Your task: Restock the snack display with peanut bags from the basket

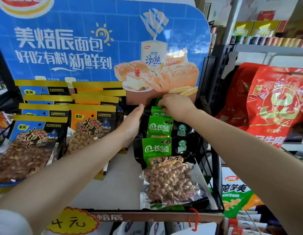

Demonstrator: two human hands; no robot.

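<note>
Behind the tiered rack, a blue bread poster (89, 48) fills the wall. At the back of the rightmost column the right hand (176, 107) pinches the top edge of a green peanut bag (158, 110); the bag hangs just below the fingers, long axis running toward the person. The left hand (132, 123), flat and spread, braces the column's left side, forearm stretched forward.

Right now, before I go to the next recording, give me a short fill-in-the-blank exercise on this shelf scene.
1. The right hand pinches the top of a bag with a ____ label.
2. The left hand is ____, flat beside the green bags.
3. The yellow price tag hangs at the shelf's ____ edge.

Missing words: green; open; front
</note>
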